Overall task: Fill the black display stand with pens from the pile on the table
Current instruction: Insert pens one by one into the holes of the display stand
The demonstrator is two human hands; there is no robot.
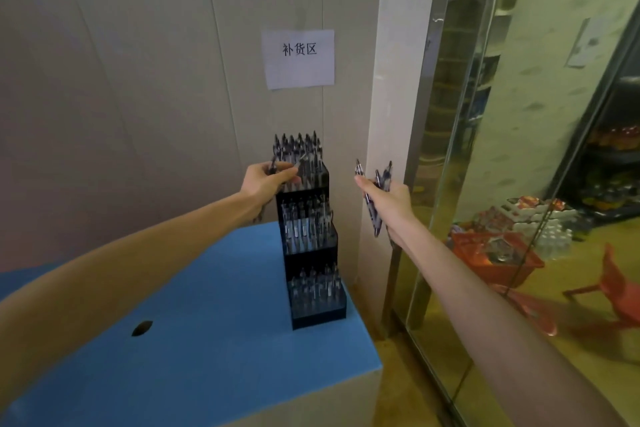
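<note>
The black display stand (317,314) rises in three tiers at the far right corner of the blue table (214,340), with several pens upright in every tier. My left hand (265,180) is at the left side of the top tier and pinches a pen (298,163) over it. To the right of the stand, my right hand (389,199) grips a small bunch of pens (377,180) that fan upward, one pointing down past my palm.
A wall with a paper sign (298,58) stands right behind the stand. A glass partition (519,149) runs along the right. Behind it are a red basket (498,253), bottled goods and a red chair (613,291). A dark hole (142,328) marks the table top.
</note>
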